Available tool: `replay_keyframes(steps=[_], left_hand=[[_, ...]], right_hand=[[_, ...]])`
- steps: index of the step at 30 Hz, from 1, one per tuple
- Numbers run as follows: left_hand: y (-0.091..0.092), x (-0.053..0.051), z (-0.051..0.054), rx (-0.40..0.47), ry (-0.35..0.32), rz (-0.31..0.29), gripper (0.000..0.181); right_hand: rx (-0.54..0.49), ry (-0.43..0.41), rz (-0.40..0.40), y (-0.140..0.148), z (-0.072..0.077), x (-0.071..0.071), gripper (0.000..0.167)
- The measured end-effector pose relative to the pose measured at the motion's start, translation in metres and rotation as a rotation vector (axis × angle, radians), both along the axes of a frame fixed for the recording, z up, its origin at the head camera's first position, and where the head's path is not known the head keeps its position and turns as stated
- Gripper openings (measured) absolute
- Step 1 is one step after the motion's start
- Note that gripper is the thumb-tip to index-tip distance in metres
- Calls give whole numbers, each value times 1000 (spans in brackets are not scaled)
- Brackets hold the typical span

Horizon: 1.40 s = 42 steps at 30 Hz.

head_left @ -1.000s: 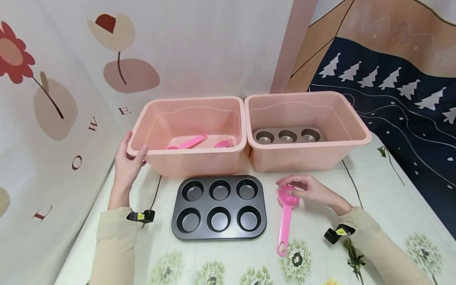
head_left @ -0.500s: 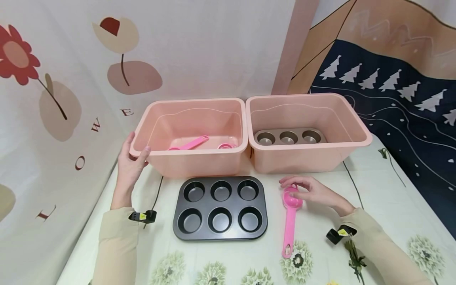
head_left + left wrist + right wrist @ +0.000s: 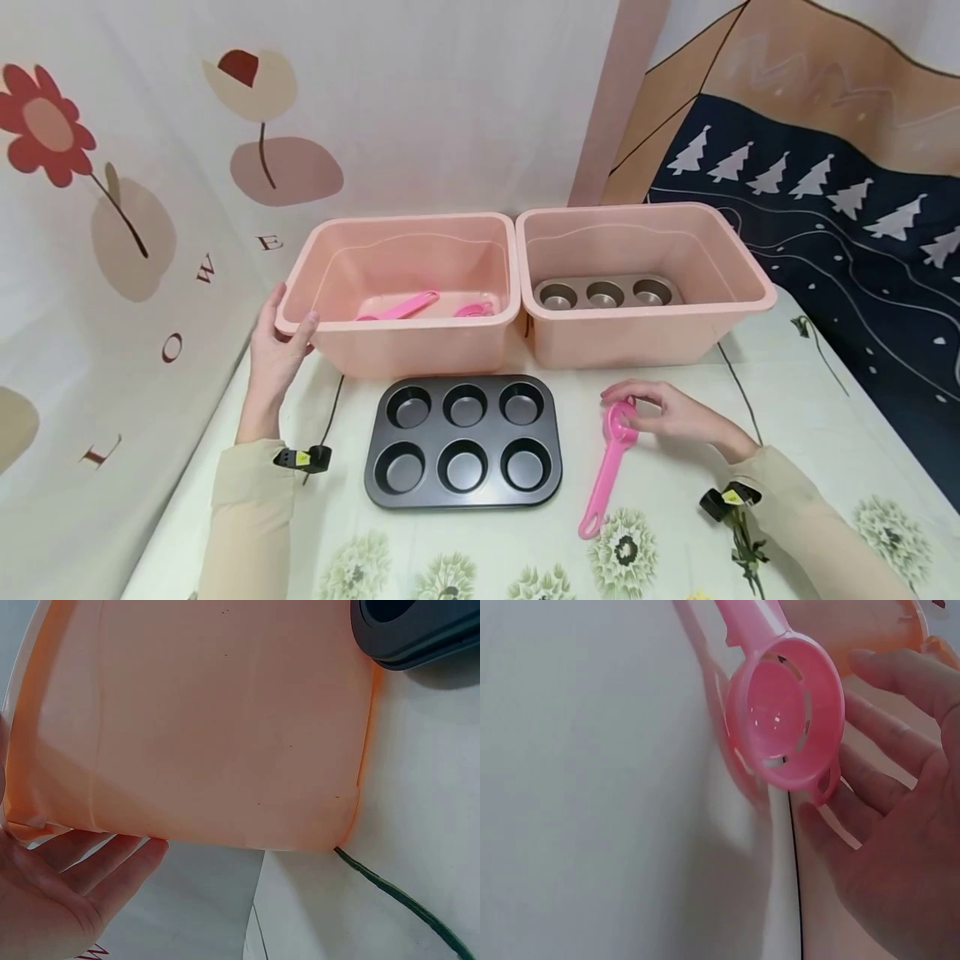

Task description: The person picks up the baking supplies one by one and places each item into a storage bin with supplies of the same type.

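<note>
My left hand (image 3: 274, 358) grips the front left corner of the left pink plastic bin (image 3: 420, 346), thumb at the rim and fingers along the outer side. In the left wrist view the bin's wall (image 3: 217, 735) fills much of the picture. My right hand (image 3: 671, 414) holds the cup end of a pink egg separator (image 3: 609, 467), whose handle slants down toward the lower left. The right wrist view shows the slotted separator cup (image 3: 787, 712) tilted on edge, with the thumb near its rim and fingers behind; exact contact is partly hidden.
A dark muffin tin (image 3: 463, 442) lies in front of the bins. Inside the left bin are a pink long-handled utensil (image 3: 405, 306) and a small pink item (image 3: 474, 310). The right pink bin (image 3: 630, 342) holds a brown muffin pan (image 3: 600, 282). A flowered cloth (image 3: 480, 542) covers the table.
The separator has shifted slightly right, then its handle end swung left and its cup tipped onto its edge. My right hand moved a little right with it. My left hand keeps its hold on the bin.
</note>
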<state>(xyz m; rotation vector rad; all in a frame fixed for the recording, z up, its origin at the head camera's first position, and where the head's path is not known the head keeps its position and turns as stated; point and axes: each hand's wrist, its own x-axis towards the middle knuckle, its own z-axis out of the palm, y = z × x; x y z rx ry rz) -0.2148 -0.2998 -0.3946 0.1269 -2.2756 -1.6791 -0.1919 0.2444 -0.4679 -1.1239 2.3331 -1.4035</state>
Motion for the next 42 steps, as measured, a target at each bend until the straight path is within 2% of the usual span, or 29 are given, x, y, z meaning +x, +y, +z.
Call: replay_keyframes(steps=[6,14,24,33,42], left_hand=[[0,1,-3,-28,-6,12,75],[0,1,-2,-26,-11,10,74],[1,2,-2,-29,-8,13,74],[1,2,-2,-28,6,8,74],[1,2,-3,-36,21,8,74]], right_hand=[[-23,-14,30,5,-5,1,40],[6,-61,77,9,-10,1,48],[119,-131,115,10,-9,1,64],[162,-148,109,7,-9,1,72],[193,-108,125,7,-10,1,73]])
